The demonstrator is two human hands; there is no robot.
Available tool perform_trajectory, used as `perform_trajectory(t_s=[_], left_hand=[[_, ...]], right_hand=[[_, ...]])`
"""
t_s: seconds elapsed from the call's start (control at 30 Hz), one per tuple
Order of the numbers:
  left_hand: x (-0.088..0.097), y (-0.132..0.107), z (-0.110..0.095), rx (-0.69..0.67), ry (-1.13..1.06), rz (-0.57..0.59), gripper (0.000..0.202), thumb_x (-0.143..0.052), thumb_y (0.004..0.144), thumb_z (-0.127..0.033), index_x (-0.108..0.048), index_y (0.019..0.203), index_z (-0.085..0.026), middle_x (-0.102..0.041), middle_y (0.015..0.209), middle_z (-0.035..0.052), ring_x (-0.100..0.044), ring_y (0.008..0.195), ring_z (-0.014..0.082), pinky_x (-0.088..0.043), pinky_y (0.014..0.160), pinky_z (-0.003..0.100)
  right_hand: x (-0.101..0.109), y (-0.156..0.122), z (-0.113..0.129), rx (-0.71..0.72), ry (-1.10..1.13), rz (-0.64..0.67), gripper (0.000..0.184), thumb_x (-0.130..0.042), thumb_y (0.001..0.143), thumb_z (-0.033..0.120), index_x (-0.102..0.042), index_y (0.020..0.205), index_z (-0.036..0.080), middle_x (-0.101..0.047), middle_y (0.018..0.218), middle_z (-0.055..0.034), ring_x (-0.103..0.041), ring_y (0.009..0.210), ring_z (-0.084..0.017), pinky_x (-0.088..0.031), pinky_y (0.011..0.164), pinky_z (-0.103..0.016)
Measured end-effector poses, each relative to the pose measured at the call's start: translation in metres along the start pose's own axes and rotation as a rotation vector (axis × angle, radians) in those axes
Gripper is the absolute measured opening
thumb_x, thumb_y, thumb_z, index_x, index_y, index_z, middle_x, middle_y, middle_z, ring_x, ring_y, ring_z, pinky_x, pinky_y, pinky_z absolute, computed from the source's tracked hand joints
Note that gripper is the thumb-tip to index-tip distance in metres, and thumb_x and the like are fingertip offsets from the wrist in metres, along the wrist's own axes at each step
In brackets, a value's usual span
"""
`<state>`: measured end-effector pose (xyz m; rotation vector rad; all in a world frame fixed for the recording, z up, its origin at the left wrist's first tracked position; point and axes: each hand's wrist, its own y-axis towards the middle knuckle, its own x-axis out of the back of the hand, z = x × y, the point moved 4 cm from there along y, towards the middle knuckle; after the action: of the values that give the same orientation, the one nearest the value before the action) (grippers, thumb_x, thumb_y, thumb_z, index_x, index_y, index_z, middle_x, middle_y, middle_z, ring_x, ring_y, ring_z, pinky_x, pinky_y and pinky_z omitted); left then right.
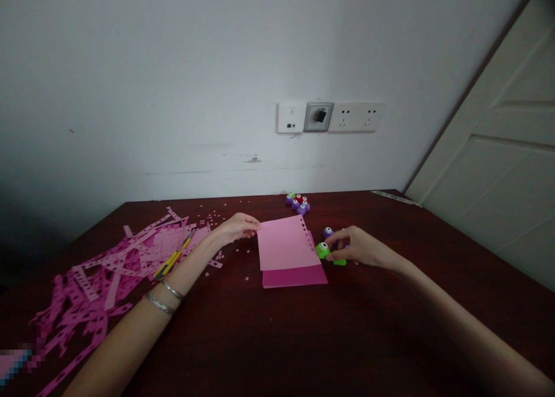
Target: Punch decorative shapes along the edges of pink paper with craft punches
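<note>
A light pink sheet of paper (284, 244) is pinched at its upper left corner by my left hand (240, 226), closed on it. A row of small punched holes runs down its right edge. Under it lies a darker pink sheet (295, 277). My right hand (353, 245) has its thumb and fingers closed around a green paper punch (323, 250) with a big round eye, at the paper's right edge. A purple punch (328, 232) stands just behind, and other small punches are partly hidden by the right hand.
Cut pink strips (117, 270) with holes are heaped at the left, with a yellow utility knife (173, 257) on them. Tiny paper bits (210, 216) are scattered nearby. Several purple, red and green punches (298, 203) stand near the wall. A ruler-like strip (396, 197) lies at the back right.
</note>
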<state>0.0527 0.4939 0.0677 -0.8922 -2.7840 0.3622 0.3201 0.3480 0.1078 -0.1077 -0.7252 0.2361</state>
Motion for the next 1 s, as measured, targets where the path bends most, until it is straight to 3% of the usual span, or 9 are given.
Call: perform_trajectory(t_s=[1.0], left_hand=[[0.0003,-0.0039,-0.0002,0.047,-0.038,-0.047,0.013,-0.073,0.058,-0.018,-0.067,0.069,-0.012,-0.063,0.066,0.0022,-0.052,0.056,0.0069,-0.042,0.057,0.022]], right_hand=[[-0.0034,0.001,0.0011,0.026,0.004,0.029,0.029,-0.068,0.065,0.032,-0.071,0.09,0.017,-0.062,0.063,-0.0013,-0.047,0.046,-0.007,-0.039,0.036,-0.016]])
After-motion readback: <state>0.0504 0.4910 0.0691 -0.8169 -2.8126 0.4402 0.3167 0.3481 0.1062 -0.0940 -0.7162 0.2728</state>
